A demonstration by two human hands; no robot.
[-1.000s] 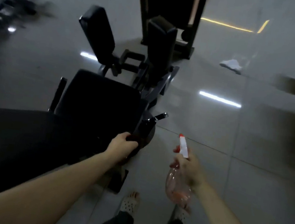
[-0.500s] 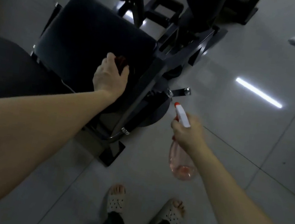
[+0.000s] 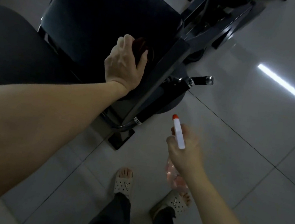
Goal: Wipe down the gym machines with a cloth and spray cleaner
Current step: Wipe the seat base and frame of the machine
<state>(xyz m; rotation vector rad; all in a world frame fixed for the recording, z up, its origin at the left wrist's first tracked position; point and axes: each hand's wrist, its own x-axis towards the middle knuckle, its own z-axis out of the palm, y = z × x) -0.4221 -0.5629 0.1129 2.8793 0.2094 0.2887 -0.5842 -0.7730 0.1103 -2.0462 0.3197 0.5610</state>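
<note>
Just left of the seat (image 3: 109,11) lies a second dark pad (image 3: 10,45). Our left hand (image 3: 124,65) rests at the seat's near right edge, fingers curled round a dark red cloth (image 3: 140,45) and holding it against the padding. Along the seat's right side runs the frame bar (image 3: 163,72), and a chrome-tipped lever (image 3: 200,80) juts from it. Right of and nearer than the seat, apart from the machine, our right hand (image 3: 184,153) grips the spray bottle (image 3: 178,135) at the neck, orange nozzle toward the frame. Our sandals (image 3: 123,182) stand on the tiled floor (image 3: 254,127)
</note>
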